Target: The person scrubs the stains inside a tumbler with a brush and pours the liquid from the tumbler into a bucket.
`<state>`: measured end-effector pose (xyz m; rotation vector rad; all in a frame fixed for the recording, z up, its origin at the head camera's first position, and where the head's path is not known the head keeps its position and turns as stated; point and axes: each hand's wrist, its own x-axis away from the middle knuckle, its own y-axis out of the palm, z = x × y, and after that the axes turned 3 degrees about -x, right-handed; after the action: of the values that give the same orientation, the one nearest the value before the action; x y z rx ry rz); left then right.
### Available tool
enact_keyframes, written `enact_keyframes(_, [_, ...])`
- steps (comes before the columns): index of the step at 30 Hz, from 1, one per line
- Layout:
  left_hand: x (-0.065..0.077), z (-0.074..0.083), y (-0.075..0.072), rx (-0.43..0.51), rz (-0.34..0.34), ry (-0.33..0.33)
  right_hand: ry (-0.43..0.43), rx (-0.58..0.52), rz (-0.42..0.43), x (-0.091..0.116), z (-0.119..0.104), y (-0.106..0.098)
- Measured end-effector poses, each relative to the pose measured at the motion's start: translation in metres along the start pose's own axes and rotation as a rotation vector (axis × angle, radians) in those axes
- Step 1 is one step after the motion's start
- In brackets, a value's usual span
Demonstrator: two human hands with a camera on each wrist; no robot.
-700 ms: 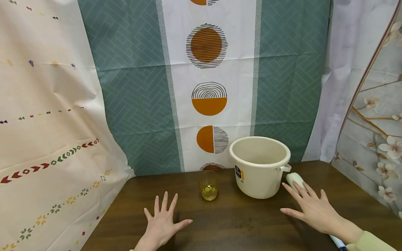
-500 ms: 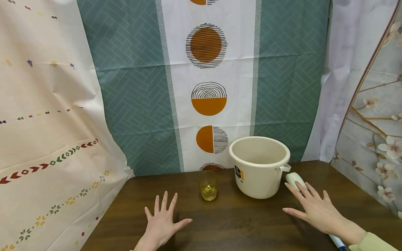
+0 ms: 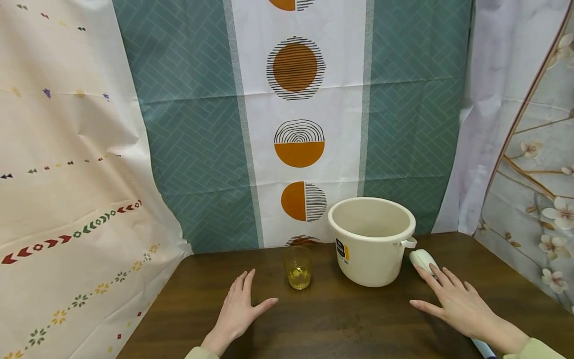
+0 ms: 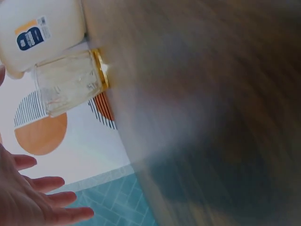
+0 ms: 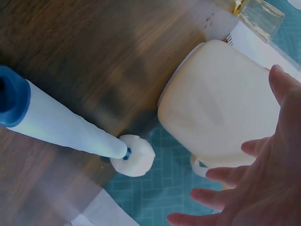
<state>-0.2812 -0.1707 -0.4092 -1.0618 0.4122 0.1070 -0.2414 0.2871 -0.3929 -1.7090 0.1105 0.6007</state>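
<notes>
My left hand hovers over the left part of the table, its thumb apart from the straight fingers and nothing in its grasp. To its right stands a clear amber-tinted glass with a yellow base. My right hand is held with loosely extended fingers above a long tool. That tool has a white rounded head and a pale handle with a dark blue end. In the head view the hand and forearm hide most of the handle. No contact between hand and tool is visible in the right wrist view.
A cream plastic bucket with a side handle and a label stands at the back right, between the glass and the white head. The dark wooden table meets patterned cloth behind and on both sides.
My left hand has turned from spread fingers to fingers closer together, seen more from the side. The right hand has shifted slightly right and down. The glass and bucket stay put.
</notes>
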Motion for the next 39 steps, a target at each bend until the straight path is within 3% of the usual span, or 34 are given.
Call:
enact_keyframes(8, [-0.017,0.01,0.01,0.243,-0.06,-0.066,0.022,-0.03,-0.013,0.001,0.005,-0.002])
enact_keyframes(16, [-0.036,0.021,0.021,0.41,-0.068,-0.041,0.069,-0.074,-0.04,0.001,0.012,-0.003])
enact_keyframes(26, [-0.052,0.033,0.034,0.439,-0.035,-0.01,0.112,-0.1,-0.047,0.002,0.022,-0.001])
enact_keyframes(39, [-0.065,0.036,0.051,0.451,-0.024,-0.01,0.208,-0.105,-0.141,0.008,0.037,0.003])
